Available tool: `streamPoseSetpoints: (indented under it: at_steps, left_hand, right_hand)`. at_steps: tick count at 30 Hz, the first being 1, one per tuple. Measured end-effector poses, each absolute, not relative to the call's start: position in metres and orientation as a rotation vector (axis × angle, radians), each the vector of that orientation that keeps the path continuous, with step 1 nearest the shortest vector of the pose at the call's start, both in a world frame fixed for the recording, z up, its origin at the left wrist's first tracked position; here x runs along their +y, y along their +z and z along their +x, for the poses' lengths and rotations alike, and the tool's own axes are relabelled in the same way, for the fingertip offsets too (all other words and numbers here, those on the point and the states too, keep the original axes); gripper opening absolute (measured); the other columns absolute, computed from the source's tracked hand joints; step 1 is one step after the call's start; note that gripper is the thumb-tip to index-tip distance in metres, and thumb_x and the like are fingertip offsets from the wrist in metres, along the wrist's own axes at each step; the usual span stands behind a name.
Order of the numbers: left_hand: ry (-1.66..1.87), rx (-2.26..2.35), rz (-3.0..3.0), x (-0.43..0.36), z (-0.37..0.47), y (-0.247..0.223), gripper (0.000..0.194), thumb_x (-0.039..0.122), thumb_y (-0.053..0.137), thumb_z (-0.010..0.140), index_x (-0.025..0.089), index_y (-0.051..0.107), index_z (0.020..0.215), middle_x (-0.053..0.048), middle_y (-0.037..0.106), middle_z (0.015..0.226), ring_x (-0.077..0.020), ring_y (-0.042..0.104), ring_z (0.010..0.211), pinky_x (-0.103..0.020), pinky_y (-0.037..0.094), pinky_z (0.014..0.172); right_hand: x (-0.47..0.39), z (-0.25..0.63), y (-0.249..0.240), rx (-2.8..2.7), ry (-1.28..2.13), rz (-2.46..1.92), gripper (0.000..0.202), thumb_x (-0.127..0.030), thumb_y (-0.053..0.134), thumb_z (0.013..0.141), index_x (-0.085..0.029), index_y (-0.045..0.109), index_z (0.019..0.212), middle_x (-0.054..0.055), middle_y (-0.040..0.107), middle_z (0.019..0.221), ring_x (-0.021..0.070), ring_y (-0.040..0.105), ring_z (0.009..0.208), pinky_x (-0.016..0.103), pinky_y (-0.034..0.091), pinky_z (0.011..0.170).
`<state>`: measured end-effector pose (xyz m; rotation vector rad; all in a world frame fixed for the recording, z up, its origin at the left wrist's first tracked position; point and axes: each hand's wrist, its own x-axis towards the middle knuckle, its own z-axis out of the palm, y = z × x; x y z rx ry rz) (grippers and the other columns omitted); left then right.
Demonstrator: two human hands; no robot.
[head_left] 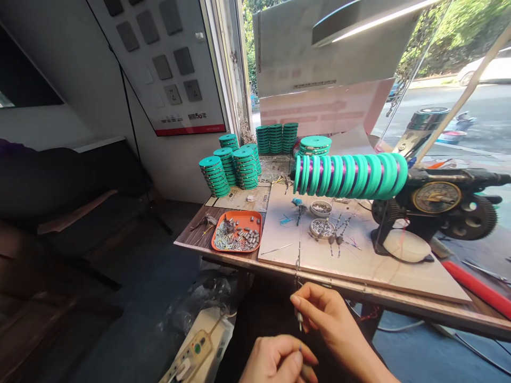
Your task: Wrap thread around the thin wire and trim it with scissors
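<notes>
Right hand (325, 314), the nearer one, pinches the thin dark line (297, 266) — it drops near-upright past the table (195, 234) edge into closed fingertips — left hand (275, 361) curled just below, hold hidden, can't tell.

The bare left hand (273, 359) has smooth, rounded knuckles (261, 344). The bare right hand (325, 311) joins a slender, bare forearm (369, 356).

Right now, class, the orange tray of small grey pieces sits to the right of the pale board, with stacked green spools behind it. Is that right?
Not quite: the head view shows the orange tray of small grey pieces left of the pale board, with stacked green spools behind it.
</notes>
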<state>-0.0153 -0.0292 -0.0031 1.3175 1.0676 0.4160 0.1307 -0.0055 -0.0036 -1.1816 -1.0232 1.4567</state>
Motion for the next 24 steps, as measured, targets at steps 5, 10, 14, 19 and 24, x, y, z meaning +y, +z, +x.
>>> streamPoseSetpoints:
  at_steps: [5,10,14,19,24]
  left_hand:
    - [0.646,1.341,1.514,-0.020,-0.023,0.001,0.032,0.023,0.052,0.074,0.023,0.062,0.104,-0.006,0.059,0.114,-0.0234,0.046,0.111,-0.034,0.030,0.098]
    - [0.747,1.240,1.140,-0.012,-0.008,0.007,0.032,0.041,0.060,0.071,0.014,0.065,0.089,-0.007,0.065,0.093,-0.0222,0.055,0.094,-0.032,0.039,0.085]
    - [0.721,1.119,0.839,-0.011,0.002,0.005,0.035,0.045,0.066,0.065,0.010,0.065,0.074,-0.005,0.065,0.073,-0.0154,0.056,0.070,-0.027,0.042,0.069]
    - [0.638,0.958,0.612,-0.014,0.001,0.007,0.025,0.035,0.065,0.068,0.009,0.064,0.067,-0.006,0.065,0.067,-0.0110,0.056,0.060,-0.023,0.041,0.062]
    - [0.632,0.935,0.773,-0.018,-0.010,0.000,0.024,0.032,0.059,0.073,0.008,0.064,0.072,-0.008,0.066,0.070,-0.0119,0.057,0.060,-0.025,0.041,0.063]
  right_hand:
    - [-0.009,0.134,-0.001,-1.041,1.451,-1.168,0.034,-0.045,0.064,0.068,-0.014,0.054,0.058,-0.006,0.043,0.048,0.0067,0.033,0.045,0.020,0.025,0.044]
    - [-0.010,0.134,-0.004,-1.002,1.443,-1.155,0.032,-0.042,0.065,0.069,-0.014,0.055,0.058,-0.004,0.045,0.051,0.0075,0.036,0.048,0.020,0.027,0.045]
    - [-0.011,0.132,-0.011,-0.855,1.604,-1.060,0.032,-0.044,0.064,0.070,-0.017,0.050,0.060,-0.006,0.045,0.047,0.0082,0.039,0.043,0.021,0.032,0.044]
    - [-0.012,0.132,-0.015,-0.855,1.572,-1.119,0.034,-0.044,0.063,0.071,-0.017,0.047,0.060,-0.007,0.042,0.046,0.0063,0.034,0.040,0.020,0.026,0.043]
    - [-0.010,0.135,-0.010,-0.906,1.475,-1.190,0.036,-0.045,0.064,0.069,-0.016,0.048,0.057,-0.007,0.036,0.049,0.0070,0.027,0.047,0.021,0.021,0.046]
